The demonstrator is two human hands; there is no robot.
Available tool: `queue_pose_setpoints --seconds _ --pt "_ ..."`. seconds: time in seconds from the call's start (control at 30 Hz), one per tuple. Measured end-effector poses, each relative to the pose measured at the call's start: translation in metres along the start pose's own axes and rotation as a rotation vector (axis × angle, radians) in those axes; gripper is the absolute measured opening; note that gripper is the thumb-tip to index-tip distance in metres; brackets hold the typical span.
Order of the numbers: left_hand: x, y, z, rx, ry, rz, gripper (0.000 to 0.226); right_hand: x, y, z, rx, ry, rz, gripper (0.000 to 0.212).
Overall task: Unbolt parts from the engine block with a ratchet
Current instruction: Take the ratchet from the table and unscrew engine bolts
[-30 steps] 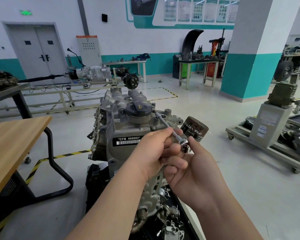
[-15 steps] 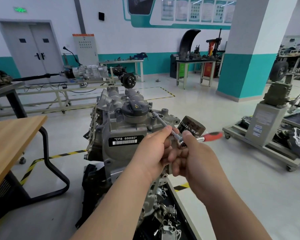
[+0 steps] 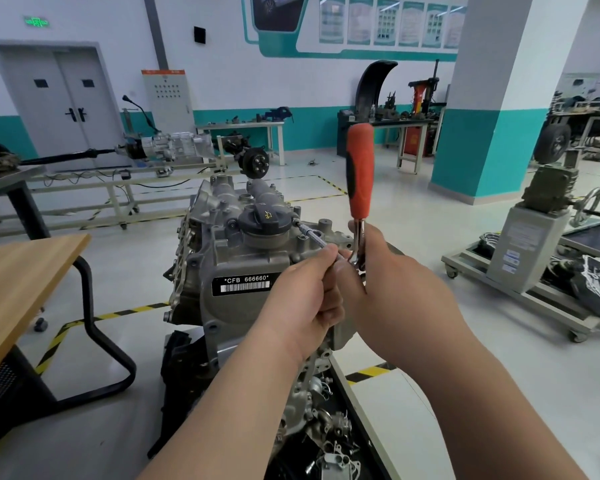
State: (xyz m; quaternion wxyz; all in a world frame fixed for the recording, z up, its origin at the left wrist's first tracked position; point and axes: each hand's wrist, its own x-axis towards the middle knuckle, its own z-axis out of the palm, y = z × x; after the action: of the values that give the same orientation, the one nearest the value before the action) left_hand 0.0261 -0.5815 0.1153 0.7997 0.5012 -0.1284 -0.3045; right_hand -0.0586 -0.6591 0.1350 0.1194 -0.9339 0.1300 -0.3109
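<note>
Workshop floor, grey aluminium engine block (image 3: 229, 271): left hand (image 3: 302, 299) pinching chrome extension bar (image 3: 310, 233), right hand (image 3: 388, 289) gripping orange-handled ratchet (image 3: 360, 174) at twelve o'clock; keep socket square.

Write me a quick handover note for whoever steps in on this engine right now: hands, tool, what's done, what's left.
Left hand: closed around the extension bar, steadying it near the ratchet head.
Right hand: gripping the ratchet low on its shank; the orange handle stands nearly upright.
The extension's far end sits at a fastener on top of the engine block, just right of the black oil filler cap.
Done: tool seated on the bolt. Whether it has loosened cannot be told.
Left: keep ratcheting, pull the bolt, then free the part. Loose parts lie in the tray below.
</note>
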Motion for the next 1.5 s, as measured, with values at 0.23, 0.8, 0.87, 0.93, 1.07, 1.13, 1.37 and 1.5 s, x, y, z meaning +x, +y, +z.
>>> queue_pose_setpoints --seconds 0.23,0.8,0.87,0.93,1.07,1.13,1.37,1.5 --pt "-0.001 0.001 -0.004 0.05 -0.062 0.009 0.058 -0.004 -0.002 0.013 1.138 -0.131 0.531 0.047" --pt "-0.001 -0.008 -0.006 -0.002 -0.087 -0.021 0.029 -0.016 -0.006 0.026 1.801 -0.328 0.764 0.04" --pt "0.002 -0.01 -0.007 -0.02 -0.078 0.011 0.04 -0.017 -0.004 0.028 1.623 -0.296 0.698 0.039" --pt "0.003 -0.011 -0.009 0.019 -0.065 0.025 0.048 -0.016 -0.003 0.027 1.402 -0.255 0.61 0.034" --pt "0.001 -0.01 -0.01 0.082 -0.083 0.043 0.038 -0.011 0.0 0.023 0.978 -0.162 0.498 0.025" --pt "0.0 -0.009 -0.009 0.088 -0.074 0.037 0.041 -0.008 0.001 0.02 0.777 -0.132 0.461 0.022" --pt "-0.003 -0.006 -0.003 0.073 -0.009 0.006 0.034 -0.008 -0.001 0.013 0.029 -0.028 0.12 0.032" --pt "-0.003 -0.006 -0.005 0.085 -0.015 0.011 0.042 -0.007 0.002 0.015 0.154 -0.083 0.124 0.03"
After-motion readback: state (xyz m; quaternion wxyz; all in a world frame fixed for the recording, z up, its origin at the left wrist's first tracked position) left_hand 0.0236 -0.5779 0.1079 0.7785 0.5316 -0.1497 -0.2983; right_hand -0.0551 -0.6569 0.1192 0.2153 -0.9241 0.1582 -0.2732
